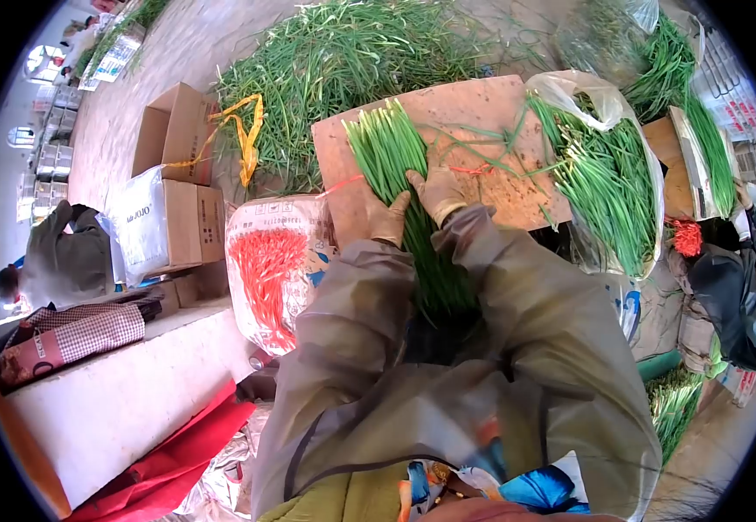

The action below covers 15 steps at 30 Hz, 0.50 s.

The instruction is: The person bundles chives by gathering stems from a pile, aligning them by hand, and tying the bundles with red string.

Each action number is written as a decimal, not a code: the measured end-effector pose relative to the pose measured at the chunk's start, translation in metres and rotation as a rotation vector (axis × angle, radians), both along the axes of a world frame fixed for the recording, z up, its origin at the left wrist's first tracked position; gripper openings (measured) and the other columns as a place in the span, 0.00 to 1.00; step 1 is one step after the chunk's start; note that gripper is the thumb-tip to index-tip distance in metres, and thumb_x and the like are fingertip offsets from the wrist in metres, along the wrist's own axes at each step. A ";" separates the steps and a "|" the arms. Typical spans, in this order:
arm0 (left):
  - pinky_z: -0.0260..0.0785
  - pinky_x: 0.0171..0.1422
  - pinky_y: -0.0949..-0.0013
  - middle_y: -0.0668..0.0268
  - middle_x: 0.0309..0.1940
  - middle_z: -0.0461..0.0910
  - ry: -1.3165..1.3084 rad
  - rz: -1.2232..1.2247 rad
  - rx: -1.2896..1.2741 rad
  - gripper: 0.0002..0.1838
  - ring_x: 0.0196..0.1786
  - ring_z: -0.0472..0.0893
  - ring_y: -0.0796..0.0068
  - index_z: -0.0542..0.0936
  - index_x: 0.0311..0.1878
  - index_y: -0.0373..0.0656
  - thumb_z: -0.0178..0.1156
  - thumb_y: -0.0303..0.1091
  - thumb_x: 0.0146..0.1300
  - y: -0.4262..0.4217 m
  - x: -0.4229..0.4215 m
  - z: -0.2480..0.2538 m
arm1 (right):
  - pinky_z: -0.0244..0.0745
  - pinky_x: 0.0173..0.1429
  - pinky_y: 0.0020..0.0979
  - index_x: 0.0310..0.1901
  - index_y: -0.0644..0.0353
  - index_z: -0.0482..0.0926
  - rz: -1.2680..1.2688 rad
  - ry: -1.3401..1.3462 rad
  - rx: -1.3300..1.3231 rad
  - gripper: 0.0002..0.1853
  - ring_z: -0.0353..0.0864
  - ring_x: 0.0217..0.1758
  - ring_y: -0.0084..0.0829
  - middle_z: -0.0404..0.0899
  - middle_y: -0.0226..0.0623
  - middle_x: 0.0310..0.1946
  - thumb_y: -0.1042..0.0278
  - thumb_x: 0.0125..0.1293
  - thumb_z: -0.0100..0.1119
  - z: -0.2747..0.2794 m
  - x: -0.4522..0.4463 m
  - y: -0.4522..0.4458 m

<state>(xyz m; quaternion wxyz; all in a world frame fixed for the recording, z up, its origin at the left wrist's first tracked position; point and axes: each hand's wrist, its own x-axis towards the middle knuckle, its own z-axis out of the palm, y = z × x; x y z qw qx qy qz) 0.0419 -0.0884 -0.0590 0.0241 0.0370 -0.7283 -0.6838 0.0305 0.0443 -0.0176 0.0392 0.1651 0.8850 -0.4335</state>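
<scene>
A bunch of green chives (385, 150) lies lengthwise on a reddish-brown board (473, 104), pale cut ends at the far side and leaves hanging toward my lap. My left hand (386, 217), in a tan glove, grips the bunch from its left side. From the right, my right hand (439, 193), gloved too, closes on it with the thumb on top; most fingers of both hands are partly hidden. A red tie strip (343, 184) sticks out left of the bunch, and another red strip end (475, 170) shows to the right. Loose leaves (504, 161) lie on the board.
A pile of loose greens (334, 61) lies beyond the board. Left are a sack with red ties (269, 270) and cardboard boxes (195, 222). A plastic bag of chives (608, 183) stands at the right. Other people (69, 252) sit at both sides.
</scene>
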 end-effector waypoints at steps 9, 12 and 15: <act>0.59 0.62 0.61 0.47 0.54 0.68 -0.083 -0.044 -0.006 0.50 0.58 0.68 0.51 0.53 0.65 0.33 0.72 0.31 0.39 -0.008 -0.001 -0.010 | 0.66 0.56 0.45 0.65 0.64 0.57 0.159 -0.049 0.176 0.36 0.71 0.55 0.52 0.65 0.58 0.57 0.50 0.60 0.50 0.017 0.008 0.001; 0.60 0.61 0.58 0.44 0.55 0.67 -0.074 -0.086 -0.218 0.55 0.59 0.67 0.46 0.50 0.67 0.35 0.73 0.41 0.37 -0.007 0.000 0.003 | 0.65 0.59 0.45 0.67 0.64 0.51 0.192 -0.191 0.092 0.41 0.69 0.57 0.53 0.64 0.60 0.57 0.46 0.59 0.51 0.026 0.009 -0.005; 0.66 0.55 0.54 0.43 0.51 0.71 -0.119 -0.012 -0.730 0.46 0.53 0.72 0.43 0.61 0.61 0.38 0.70 0.50 0.41 -0.003 0.003 -0.005 | 0.61 0.62 0.45 0.67 0.65 0.48 0.057 -0.144 0.149 0.54 0.65 0.59 0.55 0.62 0.61 0.59 0.32 0.50 0.56 0.025 0.003 -0.034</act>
